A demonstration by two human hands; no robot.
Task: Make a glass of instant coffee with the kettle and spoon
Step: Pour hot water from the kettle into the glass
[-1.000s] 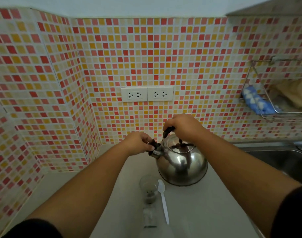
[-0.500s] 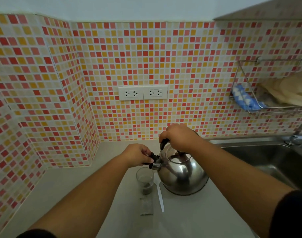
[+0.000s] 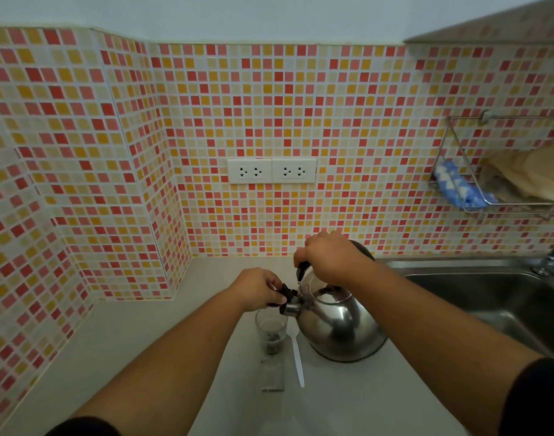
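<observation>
A shiny steel kettle point(image 3: 338, 328) stands on the pale counter point(image 3: 143, 341), tilted slightly with its spout toward the left. My right hand point(image 3: 332, 259) grips its black handle from above. My left hand point(image 3: 260, 289) pinches the black cap on the spout. Just below the spout stands a clear glass point(image 3: 271, 333) with dark coffee powder at its bottom. A white plastic spoon point(image 3: 297, 360) lies between the glass and the kettle. A torn clear sachet point(image 3: 272, 374) lies flat in front of the glass.
A steel sink point(image 3: 489, 297) with a tap point(image 3: 549, 259) lies to the right. A wire rack point(image 3: 489, 171) with cloths hangs on the tiled wall. Two double sockets point(image 3: 272, 170) sit on the wall above the counter.
The view has shifted, so kettle and glass sit lower and further right. The spout now sits right over the glass rim. Both hands keep their holds.
</observation>
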